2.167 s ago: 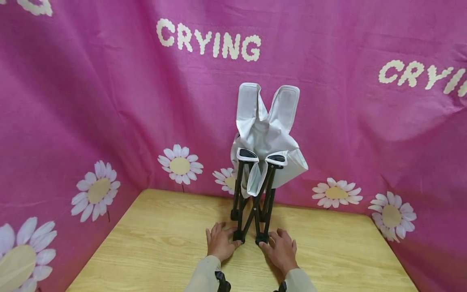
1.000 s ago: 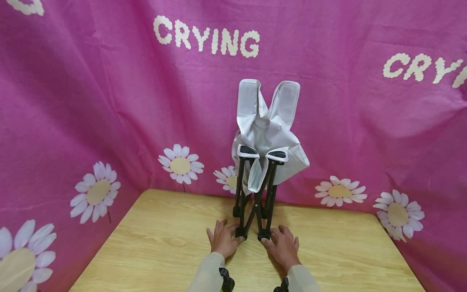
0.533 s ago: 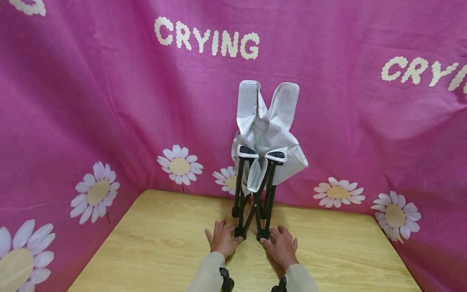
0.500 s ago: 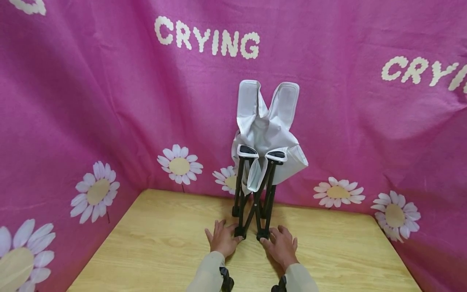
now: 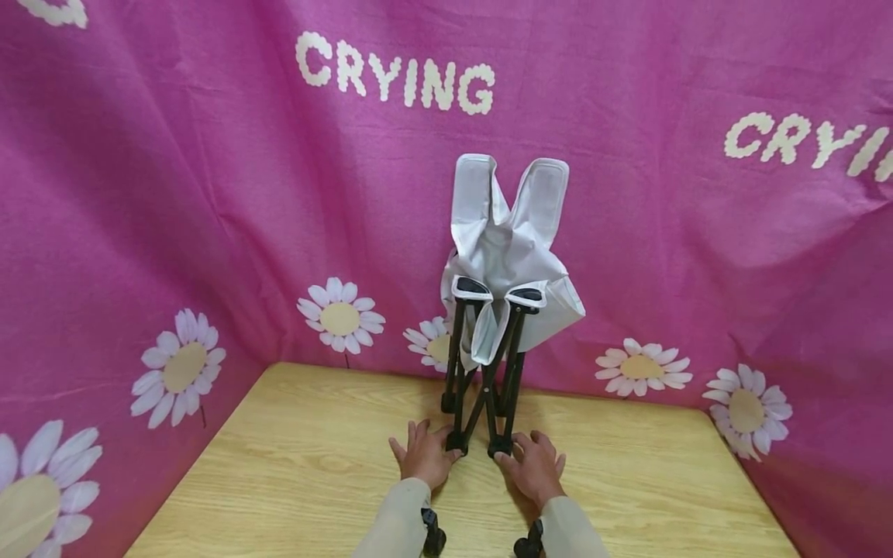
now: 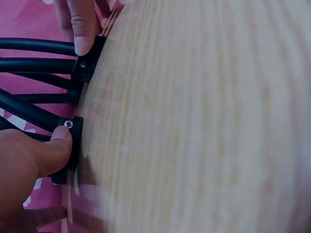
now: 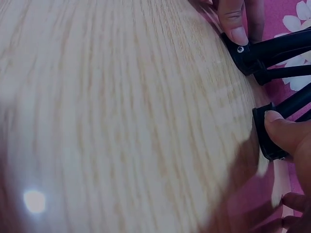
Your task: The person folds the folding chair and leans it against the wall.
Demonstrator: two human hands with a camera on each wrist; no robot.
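In the head view a half-folded folding chair (image 5: 512, 252), white fabric slung over a black crossed-leg frame, stands upright on the wooden table (image 5: 300, 449). My left hand (image 5: 424, 456) holds the near left foot (image 6: 76, 148), its thumb on the front by a screw and its fingers spread along the outer side. At the near right foot (image 7: 264, 138), my right hand (image 5: 533, 467) does the same, thumb in front and fingers outside. Both hands lie low, close to the tabletop. The two front feet stand a short gap apart, with the rear feet behind them.
A pink cloth (image 5: 335, 194) printed with daisies and white letters hangs behind the table and along both sides. The chair's fabric stands close in front of it. Black straps (image 5: 432, 531) circle both wrists over beige sleeves (image 5: 398, 515).
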